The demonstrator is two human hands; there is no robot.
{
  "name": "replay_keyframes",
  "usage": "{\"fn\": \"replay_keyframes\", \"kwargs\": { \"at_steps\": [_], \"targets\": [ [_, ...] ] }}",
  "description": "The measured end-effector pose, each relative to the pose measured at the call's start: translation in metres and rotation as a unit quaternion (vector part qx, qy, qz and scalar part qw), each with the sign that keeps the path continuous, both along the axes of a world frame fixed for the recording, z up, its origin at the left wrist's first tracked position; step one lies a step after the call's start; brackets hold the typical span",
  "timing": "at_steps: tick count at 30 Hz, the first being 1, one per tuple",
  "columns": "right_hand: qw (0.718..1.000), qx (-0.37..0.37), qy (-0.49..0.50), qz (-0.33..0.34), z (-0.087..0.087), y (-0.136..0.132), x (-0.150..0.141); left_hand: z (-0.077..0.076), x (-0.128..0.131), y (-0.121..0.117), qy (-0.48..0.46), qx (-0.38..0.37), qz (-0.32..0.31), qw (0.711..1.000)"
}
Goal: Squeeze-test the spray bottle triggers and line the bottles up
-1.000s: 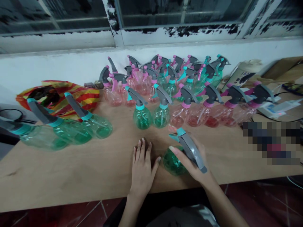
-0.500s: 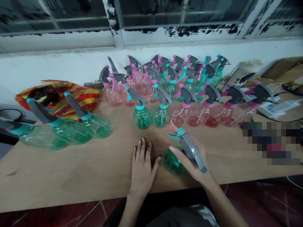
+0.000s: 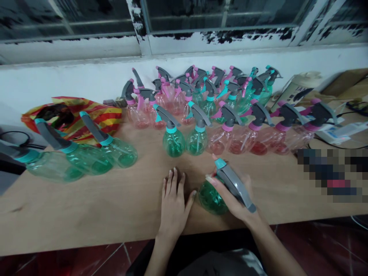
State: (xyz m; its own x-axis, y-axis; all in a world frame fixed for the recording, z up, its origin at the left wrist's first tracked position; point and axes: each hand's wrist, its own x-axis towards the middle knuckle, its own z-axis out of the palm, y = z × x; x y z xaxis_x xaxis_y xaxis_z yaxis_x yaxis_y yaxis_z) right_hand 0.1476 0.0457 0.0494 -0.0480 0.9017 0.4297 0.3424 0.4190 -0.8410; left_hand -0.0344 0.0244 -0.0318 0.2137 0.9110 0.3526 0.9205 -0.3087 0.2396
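My right hand is wrapped round the neck and trigger of a green spray bottle with a grey and turquoise spray head. The bottle stands on the table near its front edge, nozzle pointing away from me and slightly left; its trigger is hidden by my fingers. Just to its left, my left hand lies flat on the wood with fingers spread, holding nothing. Beyond both hands are two upright green spray bottles and a row of pink spray bottles.
Several green spray bottles are at the left, before a red-and-yellow striped bag. More pink and green bottles crowd the table along the wall. A white container, cables and a blurred-out patch are at the right.
The turquoise trigger that stuck out under the nozzle is now drawn in behind my right fingers. My left hand stays flat, and the view shifts slightly.
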Motion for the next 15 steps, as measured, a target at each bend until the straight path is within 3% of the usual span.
{"fn": "replay_keyframes", "kwargs": {
  "at_steps": [9,15],
  "targets": [
    [0.998,0.010,-0.006,0.054,0.0055,0.0018,0.0031,-0.0004,-0.0006,0.0005,-0.001,-0.005,0.001,1.000],
    [0.999,0.005,-0.032,0.044,0.0093,-0.0019,0.0032,0.0005,-0.0007,0.0006,0.004,-0.012,0.003,1.000]
  ]
}}
